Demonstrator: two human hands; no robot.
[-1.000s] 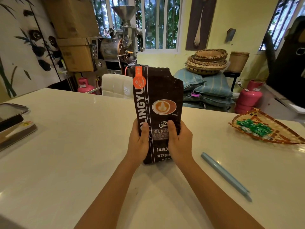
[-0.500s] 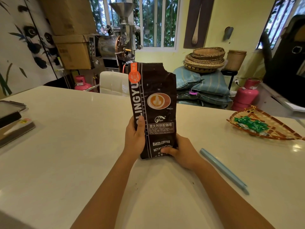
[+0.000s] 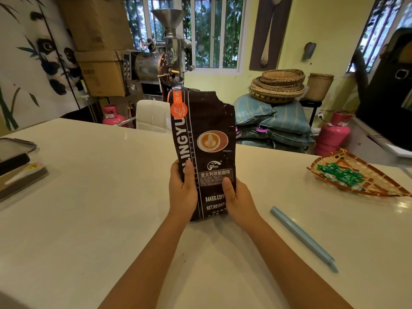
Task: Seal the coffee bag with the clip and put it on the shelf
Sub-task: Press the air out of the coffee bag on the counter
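Standing coffee bag between left hand and right hand, thumbs in front.

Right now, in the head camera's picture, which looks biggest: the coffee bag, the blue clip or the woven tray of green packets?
1. coffee bag, held upright, close to the camera.
2. woven tray and blue clip: tray broader, clip long and thin; unsure, since the clip lies nearer.
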